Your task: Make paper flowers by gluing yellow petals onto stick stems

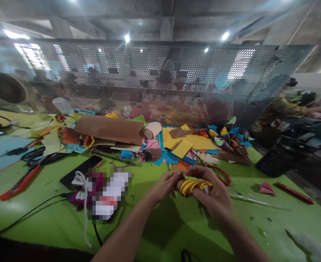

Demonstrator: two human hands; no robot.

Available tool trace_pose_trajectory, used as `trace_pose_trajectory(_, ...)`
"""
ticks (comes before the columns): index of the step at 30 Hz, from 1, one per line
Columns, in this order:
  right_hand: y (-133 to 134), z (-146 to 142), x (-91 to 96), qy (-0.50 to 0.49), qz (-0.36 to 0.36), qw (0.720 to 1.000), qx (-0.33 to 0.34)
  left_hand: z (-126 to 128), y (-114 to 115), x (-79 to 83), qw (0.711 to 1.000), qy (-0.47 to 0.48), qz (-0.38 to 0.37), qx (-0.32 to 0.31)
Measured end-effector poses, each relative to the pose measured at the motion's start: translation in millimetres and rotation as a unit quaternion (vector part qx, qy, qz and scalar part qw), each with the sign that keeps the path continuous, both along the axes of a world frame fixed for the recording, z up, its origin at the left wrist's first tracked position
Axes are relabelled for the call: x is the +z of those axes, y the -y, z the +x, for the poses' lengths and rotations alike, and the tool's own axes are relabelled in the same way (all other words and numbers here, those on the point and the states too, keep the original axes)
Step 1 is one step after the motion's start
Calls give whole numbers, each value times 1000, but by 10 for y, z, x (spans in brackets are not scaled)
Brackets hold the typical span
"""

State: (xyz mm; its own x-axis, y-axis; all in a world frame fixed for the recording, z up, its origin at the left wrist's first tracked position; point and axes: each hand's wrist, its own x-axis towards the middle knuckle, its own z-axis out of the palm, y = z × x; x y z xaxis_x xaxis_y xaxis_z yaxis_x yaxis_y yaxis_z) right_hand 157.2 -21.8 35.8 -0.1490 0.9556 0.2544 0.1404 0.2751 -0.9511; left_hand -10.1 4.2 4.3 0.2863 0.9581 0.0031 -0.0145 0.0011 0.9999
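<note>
A yellow pleated paper piece (194,186) is held over the green table, its folds curving in ridged bands. My right hand (216,191) curls around its right side, thumb in front and fingers behind. At its left end, the fingers of my left hand (165,186) are pinched together against it. A thin pale stick (174,193) shows by the left fingertips; whether it is held or lies behind them I cannot tell. Just beyond the hands lie scissors with red handles (225,176) and a small yellow paper square (182,148).
On the green table (160,233), a large red-handled cutter (20,183), a dark phone (81,171) and a purple power strip (77,197) with cables lie left. Coloured paper and a brown sheet (111,129) pile along a perforated metal screen (155,80). A red pen (293,193) lies right.
</note>
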Motion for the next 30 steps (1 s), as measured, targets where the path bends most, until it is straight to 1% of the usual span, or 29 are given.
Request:
trace_pose_trajectory(4,-8,74,28,-8,-26,999,39,0,-33,-37,999,27,-25,7)
trace_pose_trajectory(7,-52,117,47,-65,-25,997,44,-21,-44,-71,997,52,-48,32)
trace_pose_trajectory(9,-101,148,50,-127,-17,992,13,-33,-52,-95,993,79,-62,54)
trace_pose_trajectory(11,-157,193,46,-176,-12,984,-35,-37,-66,-114,987,124,-82,57)
trace_pose_trajectory(14,-227,268,39,-203,-26,975,-89,-29,-93,-119,971,203,-123,29)
trace_pose_trajectory(17,-266,317,31,-220,-28,968,-117,-39,-102,-105,954,262,-148,-2)
trace_pose_trajectory(20,-306,349,10,-224,-22,965,-131,-85,-80,-94,945,297,-133,-22)
trace_pose_trajectory(23,-367,414,-13,-215,-16,967,-136,-135,-51,-86,949,296,-106,-27)
trace_pose_trajectory(26,-439,518,0,-175,-16,975,-132,-147,-48,-79,956,272,-107,-1)
trace_pose_trajectory(30,-527,607,85,-133,-18,983,-128,-121,-76,-84,963,246,-101,37)
